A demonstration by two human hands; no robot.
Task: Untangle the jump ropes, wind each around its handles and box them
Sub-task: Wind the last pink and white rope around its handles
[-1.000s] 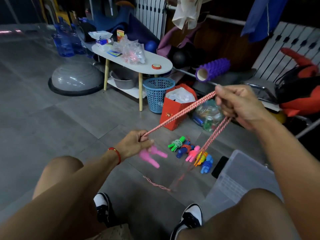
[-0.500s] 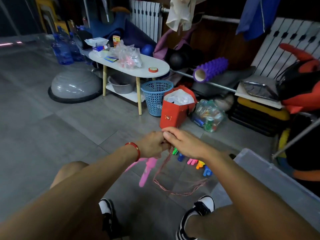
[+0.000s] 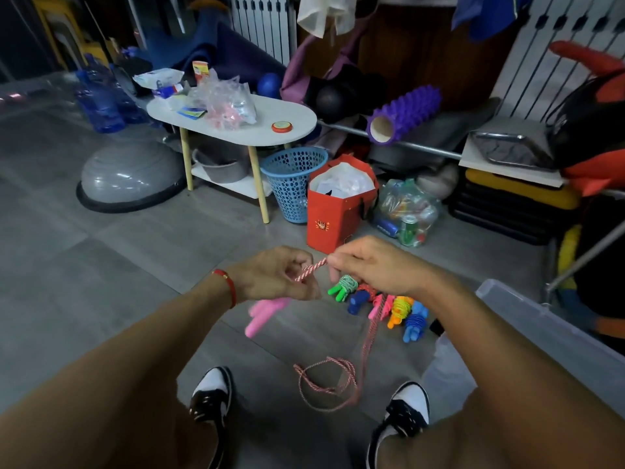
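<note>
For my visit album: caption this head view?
Both hands, left and right, pinch a red-white jump rope above wound ropes.

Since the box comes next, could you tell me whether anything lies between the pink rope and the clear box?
Nothing visible blocks it. Both hands pinch the pink rope, and the clear box stands open at the person's right; the wound ropes lie beyond that path.
</note>
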